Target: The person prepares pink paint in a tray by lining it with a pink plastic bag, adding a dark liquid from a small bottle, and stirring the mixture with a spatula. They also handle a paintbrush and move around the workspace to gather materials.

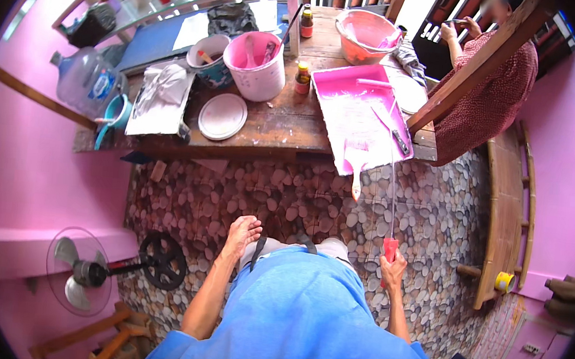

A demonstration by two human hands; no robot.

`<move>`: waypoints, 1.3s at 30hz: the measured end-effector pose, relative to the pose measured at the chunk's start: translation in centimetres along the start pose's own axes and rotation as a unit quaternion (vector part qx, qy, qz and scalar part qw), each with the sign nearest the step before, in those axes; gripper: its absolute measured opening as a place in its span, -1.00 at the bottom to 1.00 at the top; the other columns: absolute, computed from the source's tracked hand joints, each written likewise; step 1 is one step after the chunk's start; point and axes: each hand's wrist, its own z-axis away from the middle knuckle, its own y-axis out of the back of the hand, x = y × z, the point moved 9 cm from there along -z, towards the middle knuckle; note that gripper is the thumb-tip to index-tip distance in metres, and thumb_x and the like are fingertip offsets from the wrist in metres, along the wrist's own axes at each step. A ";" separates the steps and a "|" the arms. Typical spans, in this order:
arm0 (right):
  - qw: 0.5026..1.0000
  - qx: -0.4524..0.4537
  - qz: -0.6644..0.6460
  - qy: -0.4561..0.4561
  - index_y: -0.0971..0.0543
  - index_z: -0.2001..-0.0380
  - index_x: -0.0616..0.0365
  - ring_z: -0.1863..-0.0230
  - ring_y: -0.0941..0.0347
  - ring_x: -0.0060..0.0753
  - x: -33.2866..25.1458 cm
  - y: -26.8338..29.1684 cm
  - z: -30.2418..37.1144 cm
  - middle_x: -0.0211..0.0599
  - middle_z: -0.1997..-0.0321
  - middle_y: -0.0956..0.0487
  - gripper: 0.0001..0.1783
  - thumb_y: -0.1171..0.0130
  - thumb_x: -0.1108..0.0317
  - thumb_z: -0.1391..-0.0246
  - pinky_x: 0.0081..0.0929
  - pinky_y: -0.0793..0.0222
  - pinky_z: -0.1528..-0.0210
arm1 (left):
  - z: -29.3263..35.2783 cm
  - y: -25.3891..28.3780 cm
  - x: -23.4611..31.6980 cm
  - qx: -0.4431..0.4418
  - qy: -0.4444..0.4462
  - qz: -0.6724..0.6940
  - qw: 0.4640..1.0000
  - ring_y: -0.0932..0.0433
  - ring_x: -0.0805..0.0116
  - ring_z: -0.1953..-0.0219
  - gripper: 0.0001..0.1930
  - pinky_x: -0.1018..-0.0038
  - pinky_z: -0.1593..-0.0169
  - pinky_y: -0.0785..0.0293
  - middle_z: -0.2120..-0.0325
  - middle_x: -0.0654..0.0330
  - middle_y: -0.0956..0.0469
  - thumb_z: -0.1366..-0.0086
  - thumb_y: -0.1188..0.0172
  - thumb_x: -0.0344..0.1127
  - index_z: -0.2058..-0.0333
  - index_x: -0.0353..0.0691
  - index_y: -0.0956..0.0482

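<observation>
My right hand (393, 269) is closed around the red handle of a paint roller (390, 249). The roller's thin metal rod runs forward to its narrow pink head (375, 83), which lies at the far side of a paint tray (329, 136) wet with pink paint. Across the tray rest a paintbrush (355, 159) with a pale handle and a black-handled scraper (399, 140). Nothing is in my left hand (245, 232), which hangs in front of my body with loosely bent fingers, apart from the table.
The wooden table (271, 130) also bears a pink-smeared bucket (258, 84), an orange basin (365, 39), small bottles (302, 78) and a white lid (222, 116). A person (491, 81) sits at the far right. A fan (88, 273) stands left, a bamboo bench (503, 212) right.
</observation>
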 end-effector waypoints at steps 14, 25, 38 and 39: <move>0.990 0.043 -0.119 -0.059 -0.48 0.49 0.25 0.60 -0.35 -0.36 -15.6 -6.6 -10.4 -0.19 0.65 -0.43 -0.77 -0.15 0.29 0.17 -0.35 -0.27 0.50 | -7.9 0.6 7.3 -0.046 0.016 -0.093 0.995 -0.51 0.44 0.37 -0.77 0.50 0.31 -0.47 0.36 0.23 -0.51 -0.25 -0.07 -0.17 0.22 -0.16 -0.41; 0.996 0.071 -0.046 0.003 -0.47 0.52 0.31 0.42 -0.49 0.08 -20.1 -9.2 -26.4 0.09 0.55 -0.50 -0.66 -0.16 0.20 0.24 -0.15 -0.35 0.32 | -8.6 3.1 7.5 0.050 0.025 -0.057 0.997 -0.52 0.38 0.34 -0.75 0.45 0.26 -0.48 0.33 0.20 -0.50 -0.21 -0.11 -0.21 0.20 -0.19 -0.41; 0.995 0.090 0.048 0.024 -0.49 0.35 0.28 0.35 -0.50 0.10 -20.7 -7.1 -31.9 0.10 0.47 -0.54 -0.61 -0.18 0.20 0.23 -0.13 -0.38 0.27 | -8.9 2.6 6.5 0.080 0.039 -0.050 0.995 -0.52 0.34 0.31 -0.74 0.43 0.25 -0.48 0.33 0.17 -0.51 -0.20 -0.12 -0.20 0.20 -0.19 -0.40; 0.995 0.071 0.065 0.001 -0.50 0.32 0.27 0.33 -0.50 0.11 -20.6 -7.0 -32.2 0.10 0.43 -0.54 -0.61 -0.17 0.21 0.22 -0.11 -0.37 0.25 | -9.2 2.5 6.7 0.079 0.045 -0.056 0.994 -0.52 0.34 0.31 -0.75 0.43 0.25 -0.48 0.33 0.17 -0.51 -0.20 -0.12 -0.20 0.20 -0.19 -0.40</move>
